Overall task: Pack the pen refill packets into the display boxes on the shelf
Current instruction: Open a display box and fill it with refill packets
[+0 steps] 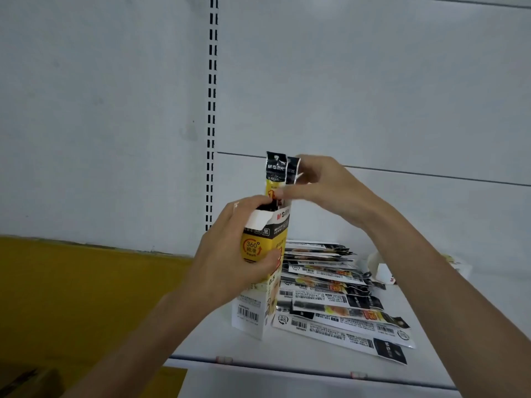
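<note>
— your bare left forearm sits closest to the lens, and your left hand point(230, 254) is wrapped around the tall yellow-and-white cardboard display box point(263, 271), thumb across its front, fingers hooked at the torn-open white top flap.

— and the other one?

— your right hand point(321, 185) is above and just to the right of the left, fingers pinched together on two long yellow plastic refill packets with black tops point(277, 170). their lower ends are already down in the box mouth, right under your fingertips; the black tops stand clear above.

— so what can go wrong?

— my guess: the packets are floppy, so if you push from the top they may buckle or snag on that flap beside your left fingertips instead of sliding down. the box looks tall and narrow, standing near the front lip of the white metal shelf point(316, 366); loosen your left grip while pressing down and it could tip toward you.

— and the rest of them?

— a fanned loose pile of flat packets point(330, 297) lies on the shelf below your right wrist, touching the box's right side. a low sweep of that arm could push the front ones over the edge.
</note>
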`<state>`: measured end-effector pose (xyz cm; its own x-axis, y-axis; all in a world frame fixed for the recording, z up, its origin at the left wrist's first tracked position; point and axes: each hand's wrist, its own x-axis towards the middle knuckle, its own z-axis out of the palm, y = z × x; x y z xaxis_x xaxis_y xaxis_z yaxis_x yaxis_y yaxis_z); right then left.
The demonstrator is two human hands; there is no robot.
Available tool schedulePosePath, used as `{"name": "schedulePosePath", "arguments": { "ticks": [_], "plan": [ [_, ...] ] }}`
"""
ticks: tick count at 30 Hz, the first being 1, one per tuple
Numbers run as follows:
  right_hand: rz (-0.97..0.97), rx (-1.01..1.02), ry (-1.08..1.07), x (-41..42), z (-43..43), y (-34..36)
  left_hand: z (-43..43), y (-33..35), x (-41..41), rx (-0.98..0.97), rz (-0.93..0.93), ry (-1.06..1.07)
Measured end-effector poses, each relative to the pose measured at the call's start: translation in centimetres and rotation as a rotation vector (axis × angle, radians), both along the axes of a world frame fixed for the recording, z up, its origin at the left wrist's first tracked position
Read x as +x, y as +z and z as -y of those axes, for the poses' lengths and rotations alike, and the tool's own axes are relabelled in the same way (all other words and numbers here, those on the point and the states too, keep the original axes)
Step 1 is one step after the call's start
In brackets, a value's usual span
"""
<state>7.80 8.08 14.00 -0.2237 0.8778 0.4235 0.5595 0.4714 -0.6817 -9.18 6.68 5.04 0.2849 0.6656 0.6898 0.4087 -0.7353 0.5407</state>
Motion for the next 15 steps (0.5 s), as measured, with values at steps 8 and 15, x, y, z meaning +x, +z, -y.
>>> {"name": "schedulePosePath", "arguments": {
  "ticks": [8,15],
  "plan": [
    [0.188,0.165,-0.075,-1.6,0.1,-0.4,0.2,0.1,0.2,-0.068,0.070,0.002],
    [0.120,0.189,-0.028,-2.0,2.3,-1.1,0.1,0.2,0.2,-0.076,0.098,-0.008]
  ]
}}
